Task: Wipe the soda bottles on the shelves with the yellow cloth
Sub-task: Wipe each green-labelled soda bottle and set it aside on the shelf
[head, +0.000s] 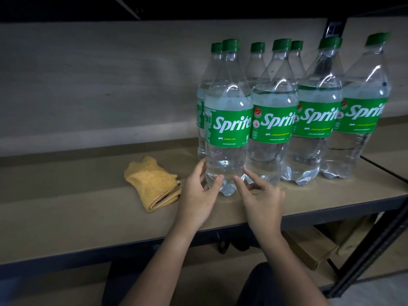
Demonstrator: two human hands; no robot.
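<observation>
Several clear Sprite bottles with green caps and green labels stand upright on the wooden shelf (88,208), in a front row and a back row. The leftmost front bottle (227,129) has my left hand (198,195) at its lower left, thumb and fingers touching its base. My right hand (260,199) is at its lower right, fingers spread, fingertips at the base. Neither hand wraps fully around the bottle. The folded yellow cloth (153,184) lies on the shelf left of my left hand, untouched.
A pale back wall (99,85) closes the shelf behind. A dark metal upright (375,250) runs down at the right. Cardboard boxes (313,246) sit on the level below. The shelf's front edge has a dark metal rail (66,259).
</observation>
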